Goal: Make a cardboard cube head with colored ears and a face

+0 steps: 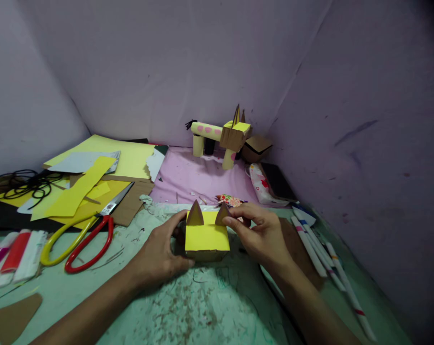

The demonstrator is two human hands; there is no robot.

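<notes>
A small cardboard box (206, 238) with a yellow paper top sits on the green table in front of me. Two pointed brown cardboard ears stand up from its far edge, a left ear (195, 214) and a right ear (222, 214). My left hand (162, 247) is curled round the box's left side, thumb at the near corner and fingers behind. Between thumb and forefinger, my right hand (262, 230) pinches the right ear. Whether that ear is fastened to the box cannot be seen.
Red-and-yellow scissors (109, 216) lie left, beside yellow paper (83, 189), black cord (29, 184) and glue tubes (17, 256). A paper-tube animal (209, 132) stands at the back on pink cloth (205, 172). White markers (308, 247) and a dark phone (277, 181) are right.
</notes>
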